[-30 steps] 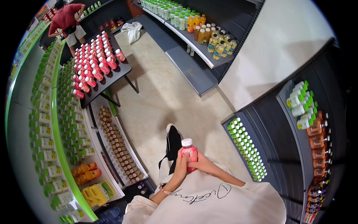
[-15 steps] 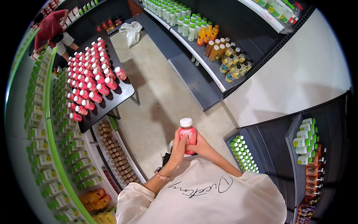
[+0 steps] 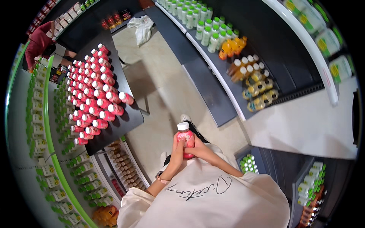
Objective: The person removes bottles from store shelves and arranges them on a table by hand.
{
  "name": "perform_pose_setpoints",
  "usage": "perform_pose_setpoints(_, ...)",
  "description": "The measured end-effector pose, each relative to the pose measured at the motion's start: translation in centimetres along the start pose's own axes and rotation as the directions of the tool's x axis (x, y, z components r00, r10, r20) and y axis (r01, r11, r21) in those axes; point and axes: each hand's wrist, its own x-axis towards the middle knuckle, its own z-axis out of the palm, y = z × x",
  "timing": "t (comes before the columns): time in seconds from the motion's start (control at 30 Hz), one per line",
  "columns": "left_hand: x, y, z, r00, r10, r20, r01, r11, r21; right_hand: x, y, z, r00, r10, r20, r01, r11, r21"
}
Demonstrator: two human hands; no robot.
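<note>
Close to my body, a pink bottle (image 3: 186, 135) with a white cap stands upright between both hands. My left hand (image 3: 178, 149) wraps its left side, with the thumb across the front. On the other side, my right hand (image 3: 199, 149) is closed round the lower part of the same bottle. Ahead and to the left, many like pink bottles (image 3: 93, 89) with white caps stand in rows on a dark table (image 3: 131, 122). A gap of floor lies between that table and my hands.
Shelves with green-capped bottles (image 3: 86, 176) run down the left. A shelf (image 3: 220, 72) at the right bears white, orange and amber bottles. A white sack (image 3: 142, 31) lies on the far floor (image 3: 157, 79). Someone in a red top (image 3: 40, 43) bends at the far-left shelf.
My view has shifted as I walk, and a shoe now shows ahead of the bottle. The table and right shelf look nearer. Both hands keep the same hold on the pink bottle.
</note>
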Motion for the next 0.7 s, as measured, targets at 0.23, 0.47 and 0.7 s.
perform_pose_setpoints(0.23,12.5,8.9,5.5,0.994,0.082,0.067,-0.093,0.98,0.175,11.5,-7.3,-5.6,0.992,-0.098,-0.082,0.098,0.995,-0.002)
perform_pose_setpoints(0.47,20.9,11.7,7.5,0.995,0.086,0.044,-0.091,0.989,0.12,18.3,-13.8,-9.3,1.0,0.013,-0.004,-0.013,1.0,0.007)
perform_pose_setpoints(0.7,28.0,17.0,6.2,0.999,-0.048,-0.018,0.046,0.994,-0.104,27.2,-16.2,-9.4,0.999,0.052,-0.006,-0.052,0.997,-0.052)
